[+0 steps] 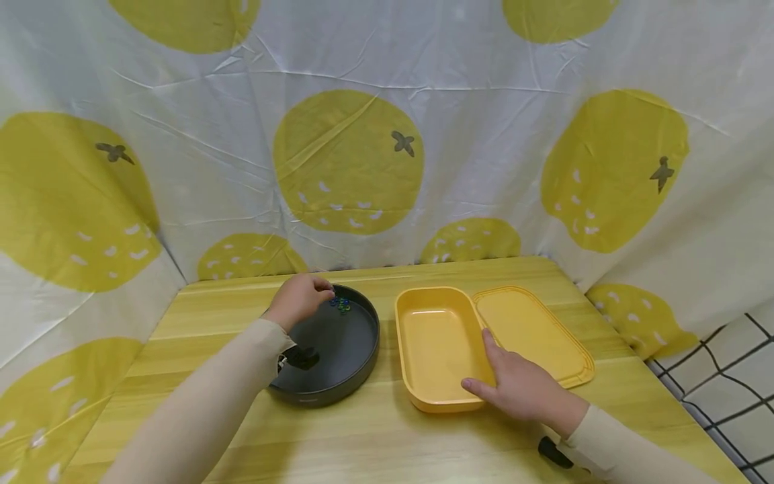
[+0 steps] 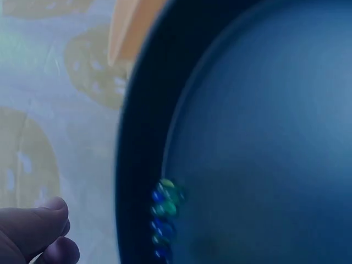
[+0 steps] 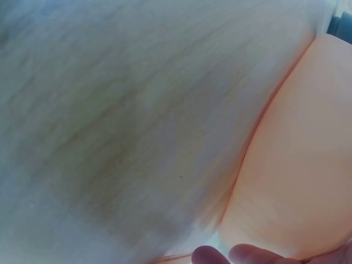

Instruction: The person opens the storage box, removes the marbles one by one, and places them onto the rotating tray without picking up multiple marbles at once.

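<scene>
My left hand (image 1: pixel 302 300) is over the far left part of a dark round pan (image 1: pixel 326 363), thumb and fingertips brought together. Whether something small sits between those fingertips I cannot tell. Beside them, several blue and green glass marbles (image 1: pixel 341 306) lie against the pan's wall; the left wrist view shows these marbles (image 2: pixel 165 212) in a row along the inner edge. With the thumb over the rim and the fingers along the outside, my right hand (image 1: pixel 523 383) holds the near right corner of a yellow rectangular container (image 1: pixel 432 339). The container's visible inside holds nothing.
A flat yellow lid (image 1: pixel 532 329) lies right of the container on the wooden table (image 1: pixel 363 444). Behind the table hangs a white curtain (image 1: pixel 471 161) with yellow fruit prints. A black wire grid (image 1: pixel 725 396) stands off the right edge.
</scene>
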